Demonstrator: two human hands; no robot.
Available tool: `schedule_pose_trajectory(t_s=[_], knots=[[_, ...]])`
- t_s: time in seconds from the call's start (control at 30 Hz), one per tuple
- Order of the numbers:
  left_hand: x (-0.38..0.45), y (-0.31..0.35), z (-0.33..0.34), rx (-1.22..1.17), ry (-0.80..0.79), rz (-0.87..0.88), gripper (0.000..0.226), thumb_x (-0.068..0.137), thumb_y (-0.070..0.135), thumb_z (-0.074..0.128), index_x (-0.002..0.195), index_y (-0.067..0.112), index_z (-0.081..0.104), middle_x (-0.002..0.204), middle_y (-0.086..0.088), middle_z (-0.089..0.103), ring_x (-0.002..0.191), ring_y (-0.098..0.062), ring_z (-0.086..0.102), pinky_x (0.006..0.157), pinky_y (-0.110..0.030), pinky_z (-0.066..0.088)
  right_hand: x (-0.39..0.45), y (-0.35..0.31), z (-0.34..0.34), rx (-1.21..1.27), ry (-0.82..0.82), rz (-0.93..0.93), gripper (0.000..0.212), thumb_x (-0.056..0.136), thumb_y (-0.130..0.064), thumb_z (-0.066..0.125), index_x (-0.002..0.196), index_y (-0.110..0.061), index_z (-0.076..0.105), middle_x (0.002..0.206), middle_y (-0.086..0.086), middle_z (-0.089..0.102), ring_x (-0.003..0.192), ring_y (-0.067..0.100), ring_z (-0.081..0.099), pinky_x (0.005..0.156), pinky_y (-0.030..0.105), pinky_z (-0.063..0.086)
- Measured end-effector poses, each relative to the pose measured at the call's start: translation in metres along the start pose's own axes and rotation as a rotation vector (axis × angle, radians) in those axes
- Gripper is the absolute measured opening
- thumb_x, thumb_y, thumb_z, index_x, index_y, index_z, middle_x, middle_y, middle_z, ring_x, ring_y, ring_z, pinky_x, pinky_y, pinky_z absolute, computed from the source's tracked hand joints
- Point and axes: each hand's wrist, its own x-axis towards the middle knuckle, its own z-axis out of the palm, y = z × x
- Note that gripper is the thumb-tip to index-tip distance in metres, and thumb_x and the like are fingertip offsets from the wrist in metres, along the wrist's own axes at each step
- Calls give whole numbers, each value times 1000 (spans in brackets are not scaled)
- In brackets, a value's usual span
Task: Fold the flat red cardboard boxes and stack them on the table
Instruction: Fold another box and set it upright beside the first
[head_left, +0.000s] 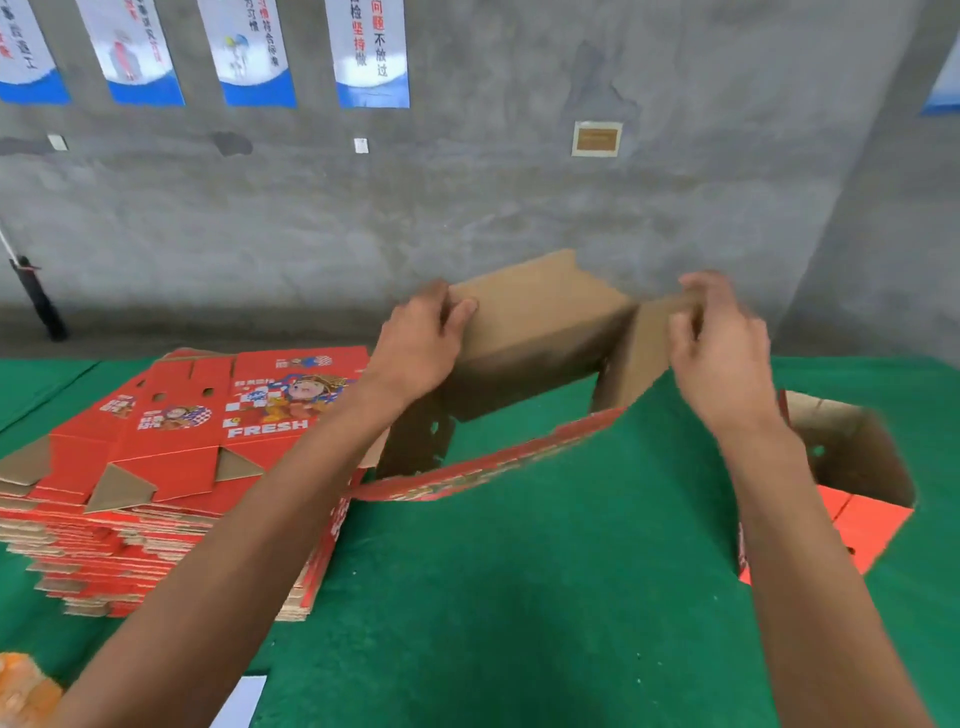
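Cardboard is half-raised between my hands: the box (530, 343) I am folding stands open above the green table (519, 597), brown inside facing me, red printed edge nearest me. My left hand (421, 345) grips its left wall, thumb curled over the top edge; my right hand (719, 343) pinches the flap at the right corner. I judge the task far from done: a tall stack of flat boxes (171, 467) waits at my left, touching my forearm, and only one folded box (852, 467) lies at my right, partly behind my right arm. Its far side is hidden, so whether others sit beyond it I cannot tell. My right fingers are blurred, their exact hold unclear
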Motion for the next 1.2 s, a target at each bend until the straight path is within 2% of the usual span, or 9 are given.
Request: schedule_pose_trajectory(t_s=[0.2,0.33,0.43,0.53,0.7,0.8,0.97,1.07,1.2], knots=[[13,-17,52,174,-373,-268,38,104,24,51,105,-12,64,117,-35,65,108,-45,64,86,-42,48,-20,48,14,-81,-548,-57,31,98,2,52,124,-1,68,123,20,70,119,38,62,105,42,44],[-8,-47,81,255,-557,-379,45,103,28,57,127,-10,60,130,-26,64,116,-38,62,92,-37,47,-60,67,36,-138,-788,-51,25,97,1,54,111,-1,75,117,18,72,115,34,64,101,35,42],[-34,-72,100,241,-655,-368,48,103,35,61,120,-9,67,121,-27,69,110,-37,67,91,-38,52,-94,81,52,-198,-905,-63,25,100,-4,53,111,-6,75,117,16,68,115,33,61,99,33,39],[-51,-91,94,193,-672,-245,51,94,48,72,112,1,68,105,-17,74,84,-29,68,82,-36,53,-118,97,60,-238,-894,-5,23,102,-10,52,111,-10,73,117,14,62,114,34,59,100,36,41],[-78,-125,68,401,-317,618,32,87,38,80,89,12,63,86,-5,61,79,-27,60,70,-39,48,-124,101,60,-353,-780,99,26,101,-23,48,117,-17,69,123,9,58,112,34,61,93,40,47],[-113,-138,71,368,-326,855,23,88,28,72,78,14,57,72,-2,51,63,-21,47,57,-36,45,-126,99,61,-408,-723,98,28,98,-32,55,119,-23,70,139,2,52,120,26,59,92,38,50],[-128,-135,82,475,-446,941,30,97,35,69,122,19,69,96,-1,60,84,-20,56,72,-33,49,-123,101,62,-595,-650,-177,25,91,-40,66,99,-21,80,151,1,49,142,23,38,121,43,22],[-124,-131,81,486,-567,704,50,97,20,67,146,24,57,113,-2,60,101,-20,58,83,-35,49,-125,99,56,-550,-553,-435,6,81,-28,83,79,-23,81,115,-1,70,121,29,58,122,51,18],[-121,-126,77,371,-673,390,50,107,15,50,152,34,50,130,-1,55,114,-20,52,91,-33,43,-127,113,43,-338,-744,-672,34,60,-3,92,84,-23,80,85,-6,76,91,21,73,117,49,35]])
